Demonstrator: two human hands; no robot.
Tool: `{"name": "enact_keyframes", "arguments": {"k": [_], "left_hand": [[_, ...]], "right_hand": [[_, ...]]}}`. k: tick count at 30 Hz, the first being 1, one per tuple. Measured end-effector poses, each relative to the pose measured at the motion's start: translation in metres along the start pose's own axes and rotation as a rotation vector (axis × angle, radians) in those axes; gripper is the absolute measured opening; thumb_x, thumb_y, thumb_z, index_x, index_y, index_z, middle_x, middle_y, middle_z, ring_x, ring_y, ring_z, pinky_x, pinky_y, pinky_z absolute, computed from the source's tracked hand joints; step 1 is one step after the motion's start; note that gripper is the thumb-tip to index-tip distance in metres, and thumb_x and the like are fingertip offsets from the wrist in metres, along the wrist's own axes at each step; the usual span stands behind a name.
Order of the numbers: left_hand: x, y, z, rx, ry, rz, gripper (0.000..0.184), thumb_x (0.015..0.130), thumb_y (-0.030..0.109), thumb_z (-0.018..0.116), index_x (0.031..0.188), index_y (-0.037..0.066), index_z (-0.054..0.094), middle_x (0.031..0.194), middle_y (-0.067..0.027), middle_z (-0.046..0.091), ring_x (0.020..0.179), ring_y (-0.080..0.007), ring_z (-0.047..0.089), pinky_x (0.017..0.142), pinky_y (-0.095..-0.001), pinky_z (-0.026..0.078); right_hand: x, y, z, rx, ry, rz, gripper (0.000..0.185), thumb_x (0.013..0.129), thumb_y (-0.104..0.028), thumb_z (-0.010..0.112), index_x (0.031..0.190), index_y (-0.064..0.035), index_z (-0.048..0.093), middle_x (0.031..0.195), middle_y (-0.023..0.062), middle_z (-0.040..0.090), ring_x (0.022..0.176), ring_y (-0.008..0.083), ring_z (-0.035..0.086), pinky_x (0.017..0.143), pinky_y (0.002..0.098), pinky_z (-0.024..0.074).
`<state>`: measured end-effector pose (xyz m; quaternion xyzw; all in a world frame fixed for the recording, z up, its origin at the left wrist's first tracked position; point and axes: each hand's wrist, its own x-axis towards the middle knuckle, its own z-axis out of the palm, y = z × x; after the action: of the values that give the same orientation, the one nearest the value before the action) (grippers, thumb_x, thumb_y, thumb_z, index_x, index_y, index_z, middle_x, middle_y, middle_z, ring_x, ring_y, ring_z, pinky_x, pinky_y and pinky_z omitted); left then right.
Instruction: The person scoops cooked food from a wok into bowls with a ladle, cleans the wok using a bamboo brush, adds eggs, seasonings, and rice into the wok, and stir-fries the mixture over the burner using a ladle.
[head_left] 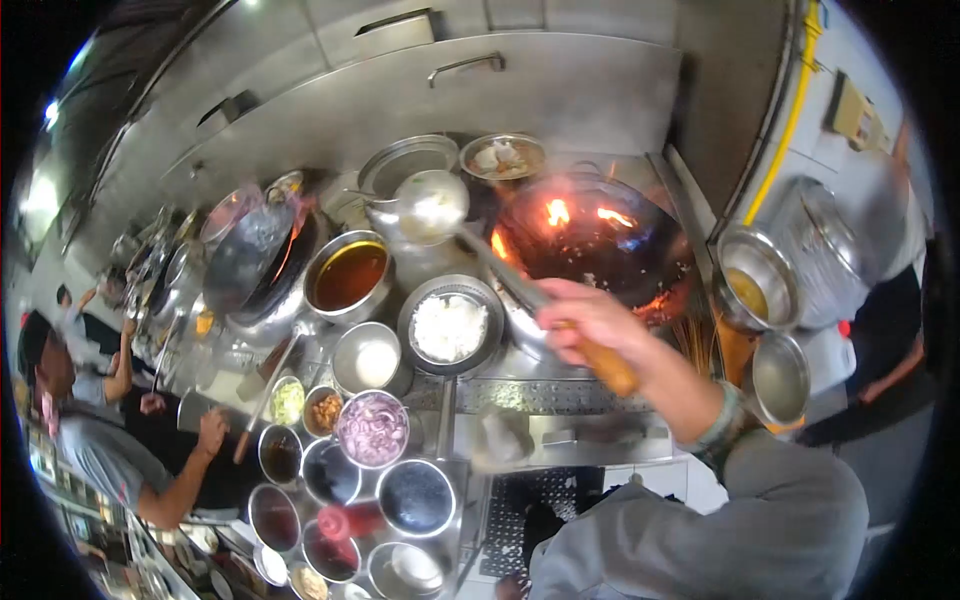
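Observation:
My right hand is closed around the wooden-ended handle of a ladle. The ladle's round bowl, with a little pale content, hangs over the pots to the left of a wok. Flames burn in and around this dark wok, and small bits of food cling inside it. Below the ladle handle, a bowl of chopped white food sits near the stove's front edge. My left hand is not in view.
A pot of brown liquid and a second smoking wok stand left. Sliced red onions and several sauce containers fill the front left. A co-worker works there. Metal bowls stand right.

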<state>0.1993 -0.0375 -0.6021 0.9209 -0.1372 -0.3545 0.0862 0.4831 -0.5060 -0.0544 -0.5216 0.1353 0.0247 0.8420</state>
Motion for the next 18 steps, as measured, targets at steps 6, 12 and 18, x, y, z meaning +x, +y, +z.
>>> {"name": "enact_keyframes", "arguments": {"k": [6,12,18], "left_hand": [[-0.041,-0.030,-0.008,-0.195,0.101,0.021,0.049,0.089,0.036,0.058,0.123,0.001,0.053,0.124,-0.0213,0.054,0.113,-0.0353,0.054,0.097,-0.0433,0.044],[-0.094,-0.059,0.016,-0.327,0.203,0.013,0.045,0.088,0.032,0.062,0.113,-0.005,0.060,0.112,-0.0235,0.062,0.105,-0.0372,0.058,0.095,-0.0424,0.045],[-0.137,-0.024,0.020,-0.383,0.150,-0.165,0.039,0.084,0.035,0.063,0.103,0.000,0.064,0.101,-0.0204,0.065,0.095,-0.0350,0.061,0.085,-0.0432,0.047]], "right_hand": [[0.092,0.063,0.081,-0.728,-0.006,-0.183,0.061,0.087,-0.015,0.054,0.142,-0.0045,0.030,0.085,0.0173,0.063,0.076,0.0236,0.064,0.059,0.0393,0.0515],[0.102,0.108,0.094,-0.949,0.082,-0.321,0.053,0.088,-0.011,0.052,0.138,-0.0069,0.035,0.103,0.0264,0.063,0.097,0.0409,0.061,0.084,0.0468,0.0472],[0.108,0.100,0.089,-0.135,-0.065,-0.129,0.062,0.088,-0.012,0.055,0.142,-0.0063,0.025,0.073,0.0072,0.054,0.052,0.0151,0.052,0.043,0.0336,0.0453]]}}
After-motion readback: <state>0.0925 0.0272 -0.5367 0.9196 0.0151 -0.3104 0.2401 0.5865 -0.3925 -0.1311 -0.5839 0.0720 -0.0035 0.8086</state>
